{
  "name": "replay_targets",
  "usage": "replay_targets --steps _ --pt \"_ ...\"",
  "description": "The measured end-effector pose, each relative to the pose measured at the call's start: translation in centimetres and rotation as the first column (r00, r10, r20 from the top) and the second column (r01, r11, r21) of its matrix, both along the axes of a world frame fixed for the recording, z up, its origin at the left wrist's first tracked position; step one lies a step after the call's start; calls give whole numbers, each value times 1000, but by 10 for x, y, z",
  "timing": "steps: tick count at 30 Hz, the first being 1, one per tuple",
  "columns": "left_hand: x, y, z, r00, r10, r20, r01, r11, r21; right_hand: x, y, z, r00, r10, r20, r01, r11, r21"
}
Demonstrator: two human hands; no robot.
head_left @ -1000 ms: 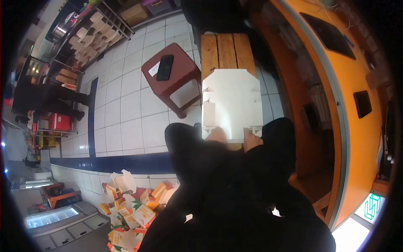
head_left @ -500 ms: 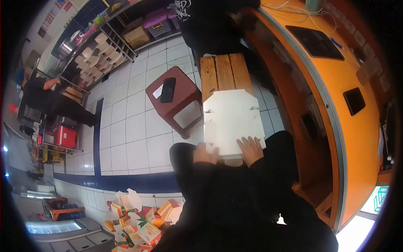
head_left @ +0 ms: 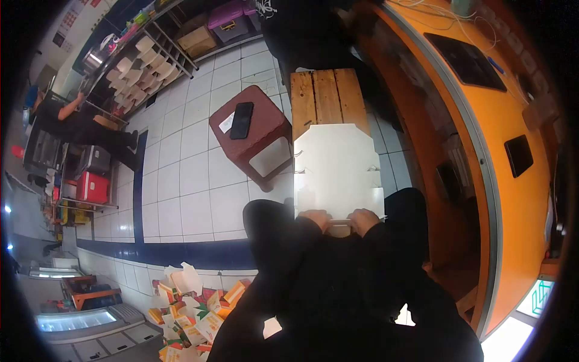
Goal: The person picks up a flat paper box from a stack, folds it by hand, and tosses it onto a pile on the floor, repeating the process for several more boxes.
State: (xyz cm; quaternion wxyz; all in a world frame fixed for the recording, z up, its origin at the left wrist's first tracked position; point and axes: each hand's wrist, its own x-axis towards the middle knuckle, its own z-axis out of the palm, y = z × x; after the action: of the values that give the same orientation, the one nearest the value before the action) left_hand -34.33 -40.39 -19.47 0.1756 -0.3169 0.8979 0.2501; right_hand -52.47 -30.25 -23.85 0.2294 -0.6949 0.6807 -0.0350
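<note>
Drawn back to the near edge of the card blank (head_left: pixel 336 163), your left grip (head_left: pixel 316 218) and right grip (head_left: pixel 364 218) pinch it; it looks light and floppy, so hold beside creases.

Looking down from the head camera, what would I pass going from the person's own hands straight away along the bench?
Left hand and right hand, side by side on the sheet's near edge → white cardboard sheet → bare wooden bench planks → another person in black clothes at the far end.

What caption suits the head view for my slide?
Left hand and right hand hold a flat white carton blank on a wooden bench.
</note>
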Motion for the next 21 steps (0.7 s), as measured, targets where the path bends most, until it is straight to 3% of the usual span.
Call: replay_targets --steps 2,3,5,6,8,10,11,12,19,21 --pt "-8 -11 1 998 -39 54 36 998 44 -13 -19 16 996 54 70 -66 978 198" --pt "-11 -15 1 991 -85 107 76 994 84 -17 -24 18 996 56 65 -68 978 196" --pt "-16 -11 -12 981 -152 119 142 986 93 -32 -44 22 947 116 299 -240 875 421" --pt "-12 -7 -24 991 -127 39 122 987 106 -39 -60 25 950 124 287 -238 883 405" --pt "-9 4 -16 998 -52 29 49 995 87 -50 -92 22 904 54 424 -144 973 182" --pt "-5 11 -10 998 -53 19 52 997 59 -63 -139 0 992 -43 120 65 980 -185" --pt "-4 12 -15 999 -47 5 46 996 70 -54 -156 49 984 -160 -84 156 987 -43" --pt "-3 12 -19 999 -40 -10 41 996 79 -62 -172 32 978 -181 -102 158 966 -203" --pt "-8 19 -43 996 42 -80 -38 998 47 -73 -217 36 983 -32 -182 47 996 81" --pt "-14 14 -43 999 -7 33 6 999 34 -78 -223 31 990 -21 -141 29 998 51"
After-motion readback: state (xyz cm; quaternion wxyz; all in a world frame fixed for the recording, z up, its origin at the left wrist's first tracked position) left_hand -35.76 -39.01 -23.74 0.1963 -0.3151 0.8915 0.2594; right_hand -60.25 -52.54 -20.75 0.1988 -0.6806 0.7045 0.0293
